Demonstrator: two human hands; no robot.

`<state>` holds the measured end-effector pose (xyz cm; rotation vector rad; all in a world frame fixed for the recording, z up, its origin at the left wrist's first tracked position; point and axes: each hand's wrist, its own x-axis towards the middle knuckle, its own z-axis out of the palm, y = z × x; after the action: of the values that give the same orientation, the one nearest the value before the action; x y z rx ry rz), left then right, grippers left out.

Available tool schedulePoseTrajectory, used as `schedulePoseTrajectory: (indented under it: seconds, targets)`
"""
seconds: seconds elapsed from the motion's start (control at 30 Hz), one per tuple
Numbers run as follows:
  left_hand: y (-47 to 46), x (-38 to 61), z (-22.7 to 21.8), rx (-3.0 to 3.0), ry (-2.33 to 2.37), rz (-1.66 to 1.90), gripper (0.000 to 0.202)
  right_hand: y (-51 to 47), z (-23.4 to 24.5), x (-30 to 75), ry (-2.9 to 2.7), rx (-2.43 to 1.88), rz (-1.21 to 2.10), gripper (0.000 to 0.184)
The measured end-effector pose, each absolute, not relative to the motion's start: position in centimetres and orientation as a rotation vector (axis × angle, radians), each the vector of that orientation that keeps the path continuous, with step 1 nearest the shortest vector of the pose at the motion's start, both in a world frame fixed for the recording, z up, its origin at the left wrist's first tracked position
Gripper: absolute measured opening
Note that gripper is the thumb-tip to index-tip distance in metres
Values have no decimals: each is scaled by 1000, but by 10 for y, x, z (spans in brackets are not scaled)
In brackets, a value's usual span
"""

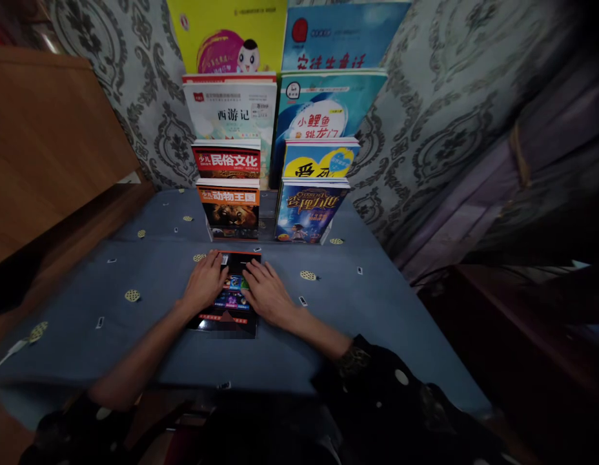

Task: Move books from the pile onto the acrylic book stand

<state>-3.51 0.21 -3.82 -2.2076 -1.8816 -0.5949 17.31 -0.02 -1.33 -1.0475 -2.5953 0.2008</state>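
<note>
A dark book (232, 307) with small colour pictures lies flat on the blue tablecloth (338, 310), in front of the book rack. On its left side rests my left hand (207, 283), fingers stretched out over the cover. My right hand (270, 294) lies on the right side in the same way, fingers spread and pointing inward. Neither hand is wrapped round the book. Just beyond it stand a book with a lion on its cover (232, 213) at the left and a blue-purple book (309, 216) at the right.
The clear rack (326, 234) holds several upright books in two columns, among them a white one (226, 106), a teal one (328, 97) and a yellow-green one (217, 32). Patterned curtain (454, 97) hangs behind. A wooden panel (52, 142) is at the left; a white cable (11, 352) crosses the table's left edge.
</note>
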Motion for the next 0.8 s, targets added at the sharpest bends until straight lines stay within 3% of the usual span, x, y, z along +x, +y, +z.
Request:
schedulePoseTrajectory:
  seconds: [0.33, 0.8]
  targets:
    - [4, -44, -45, -2248, -1837, -643, 45, 34, -7, 109, -2687, -1000, 295, 53]
    - [1, -39, -39, -2247, -1823, -583, 45, 32, -17, 169, -2537, -1149, 287, 48]
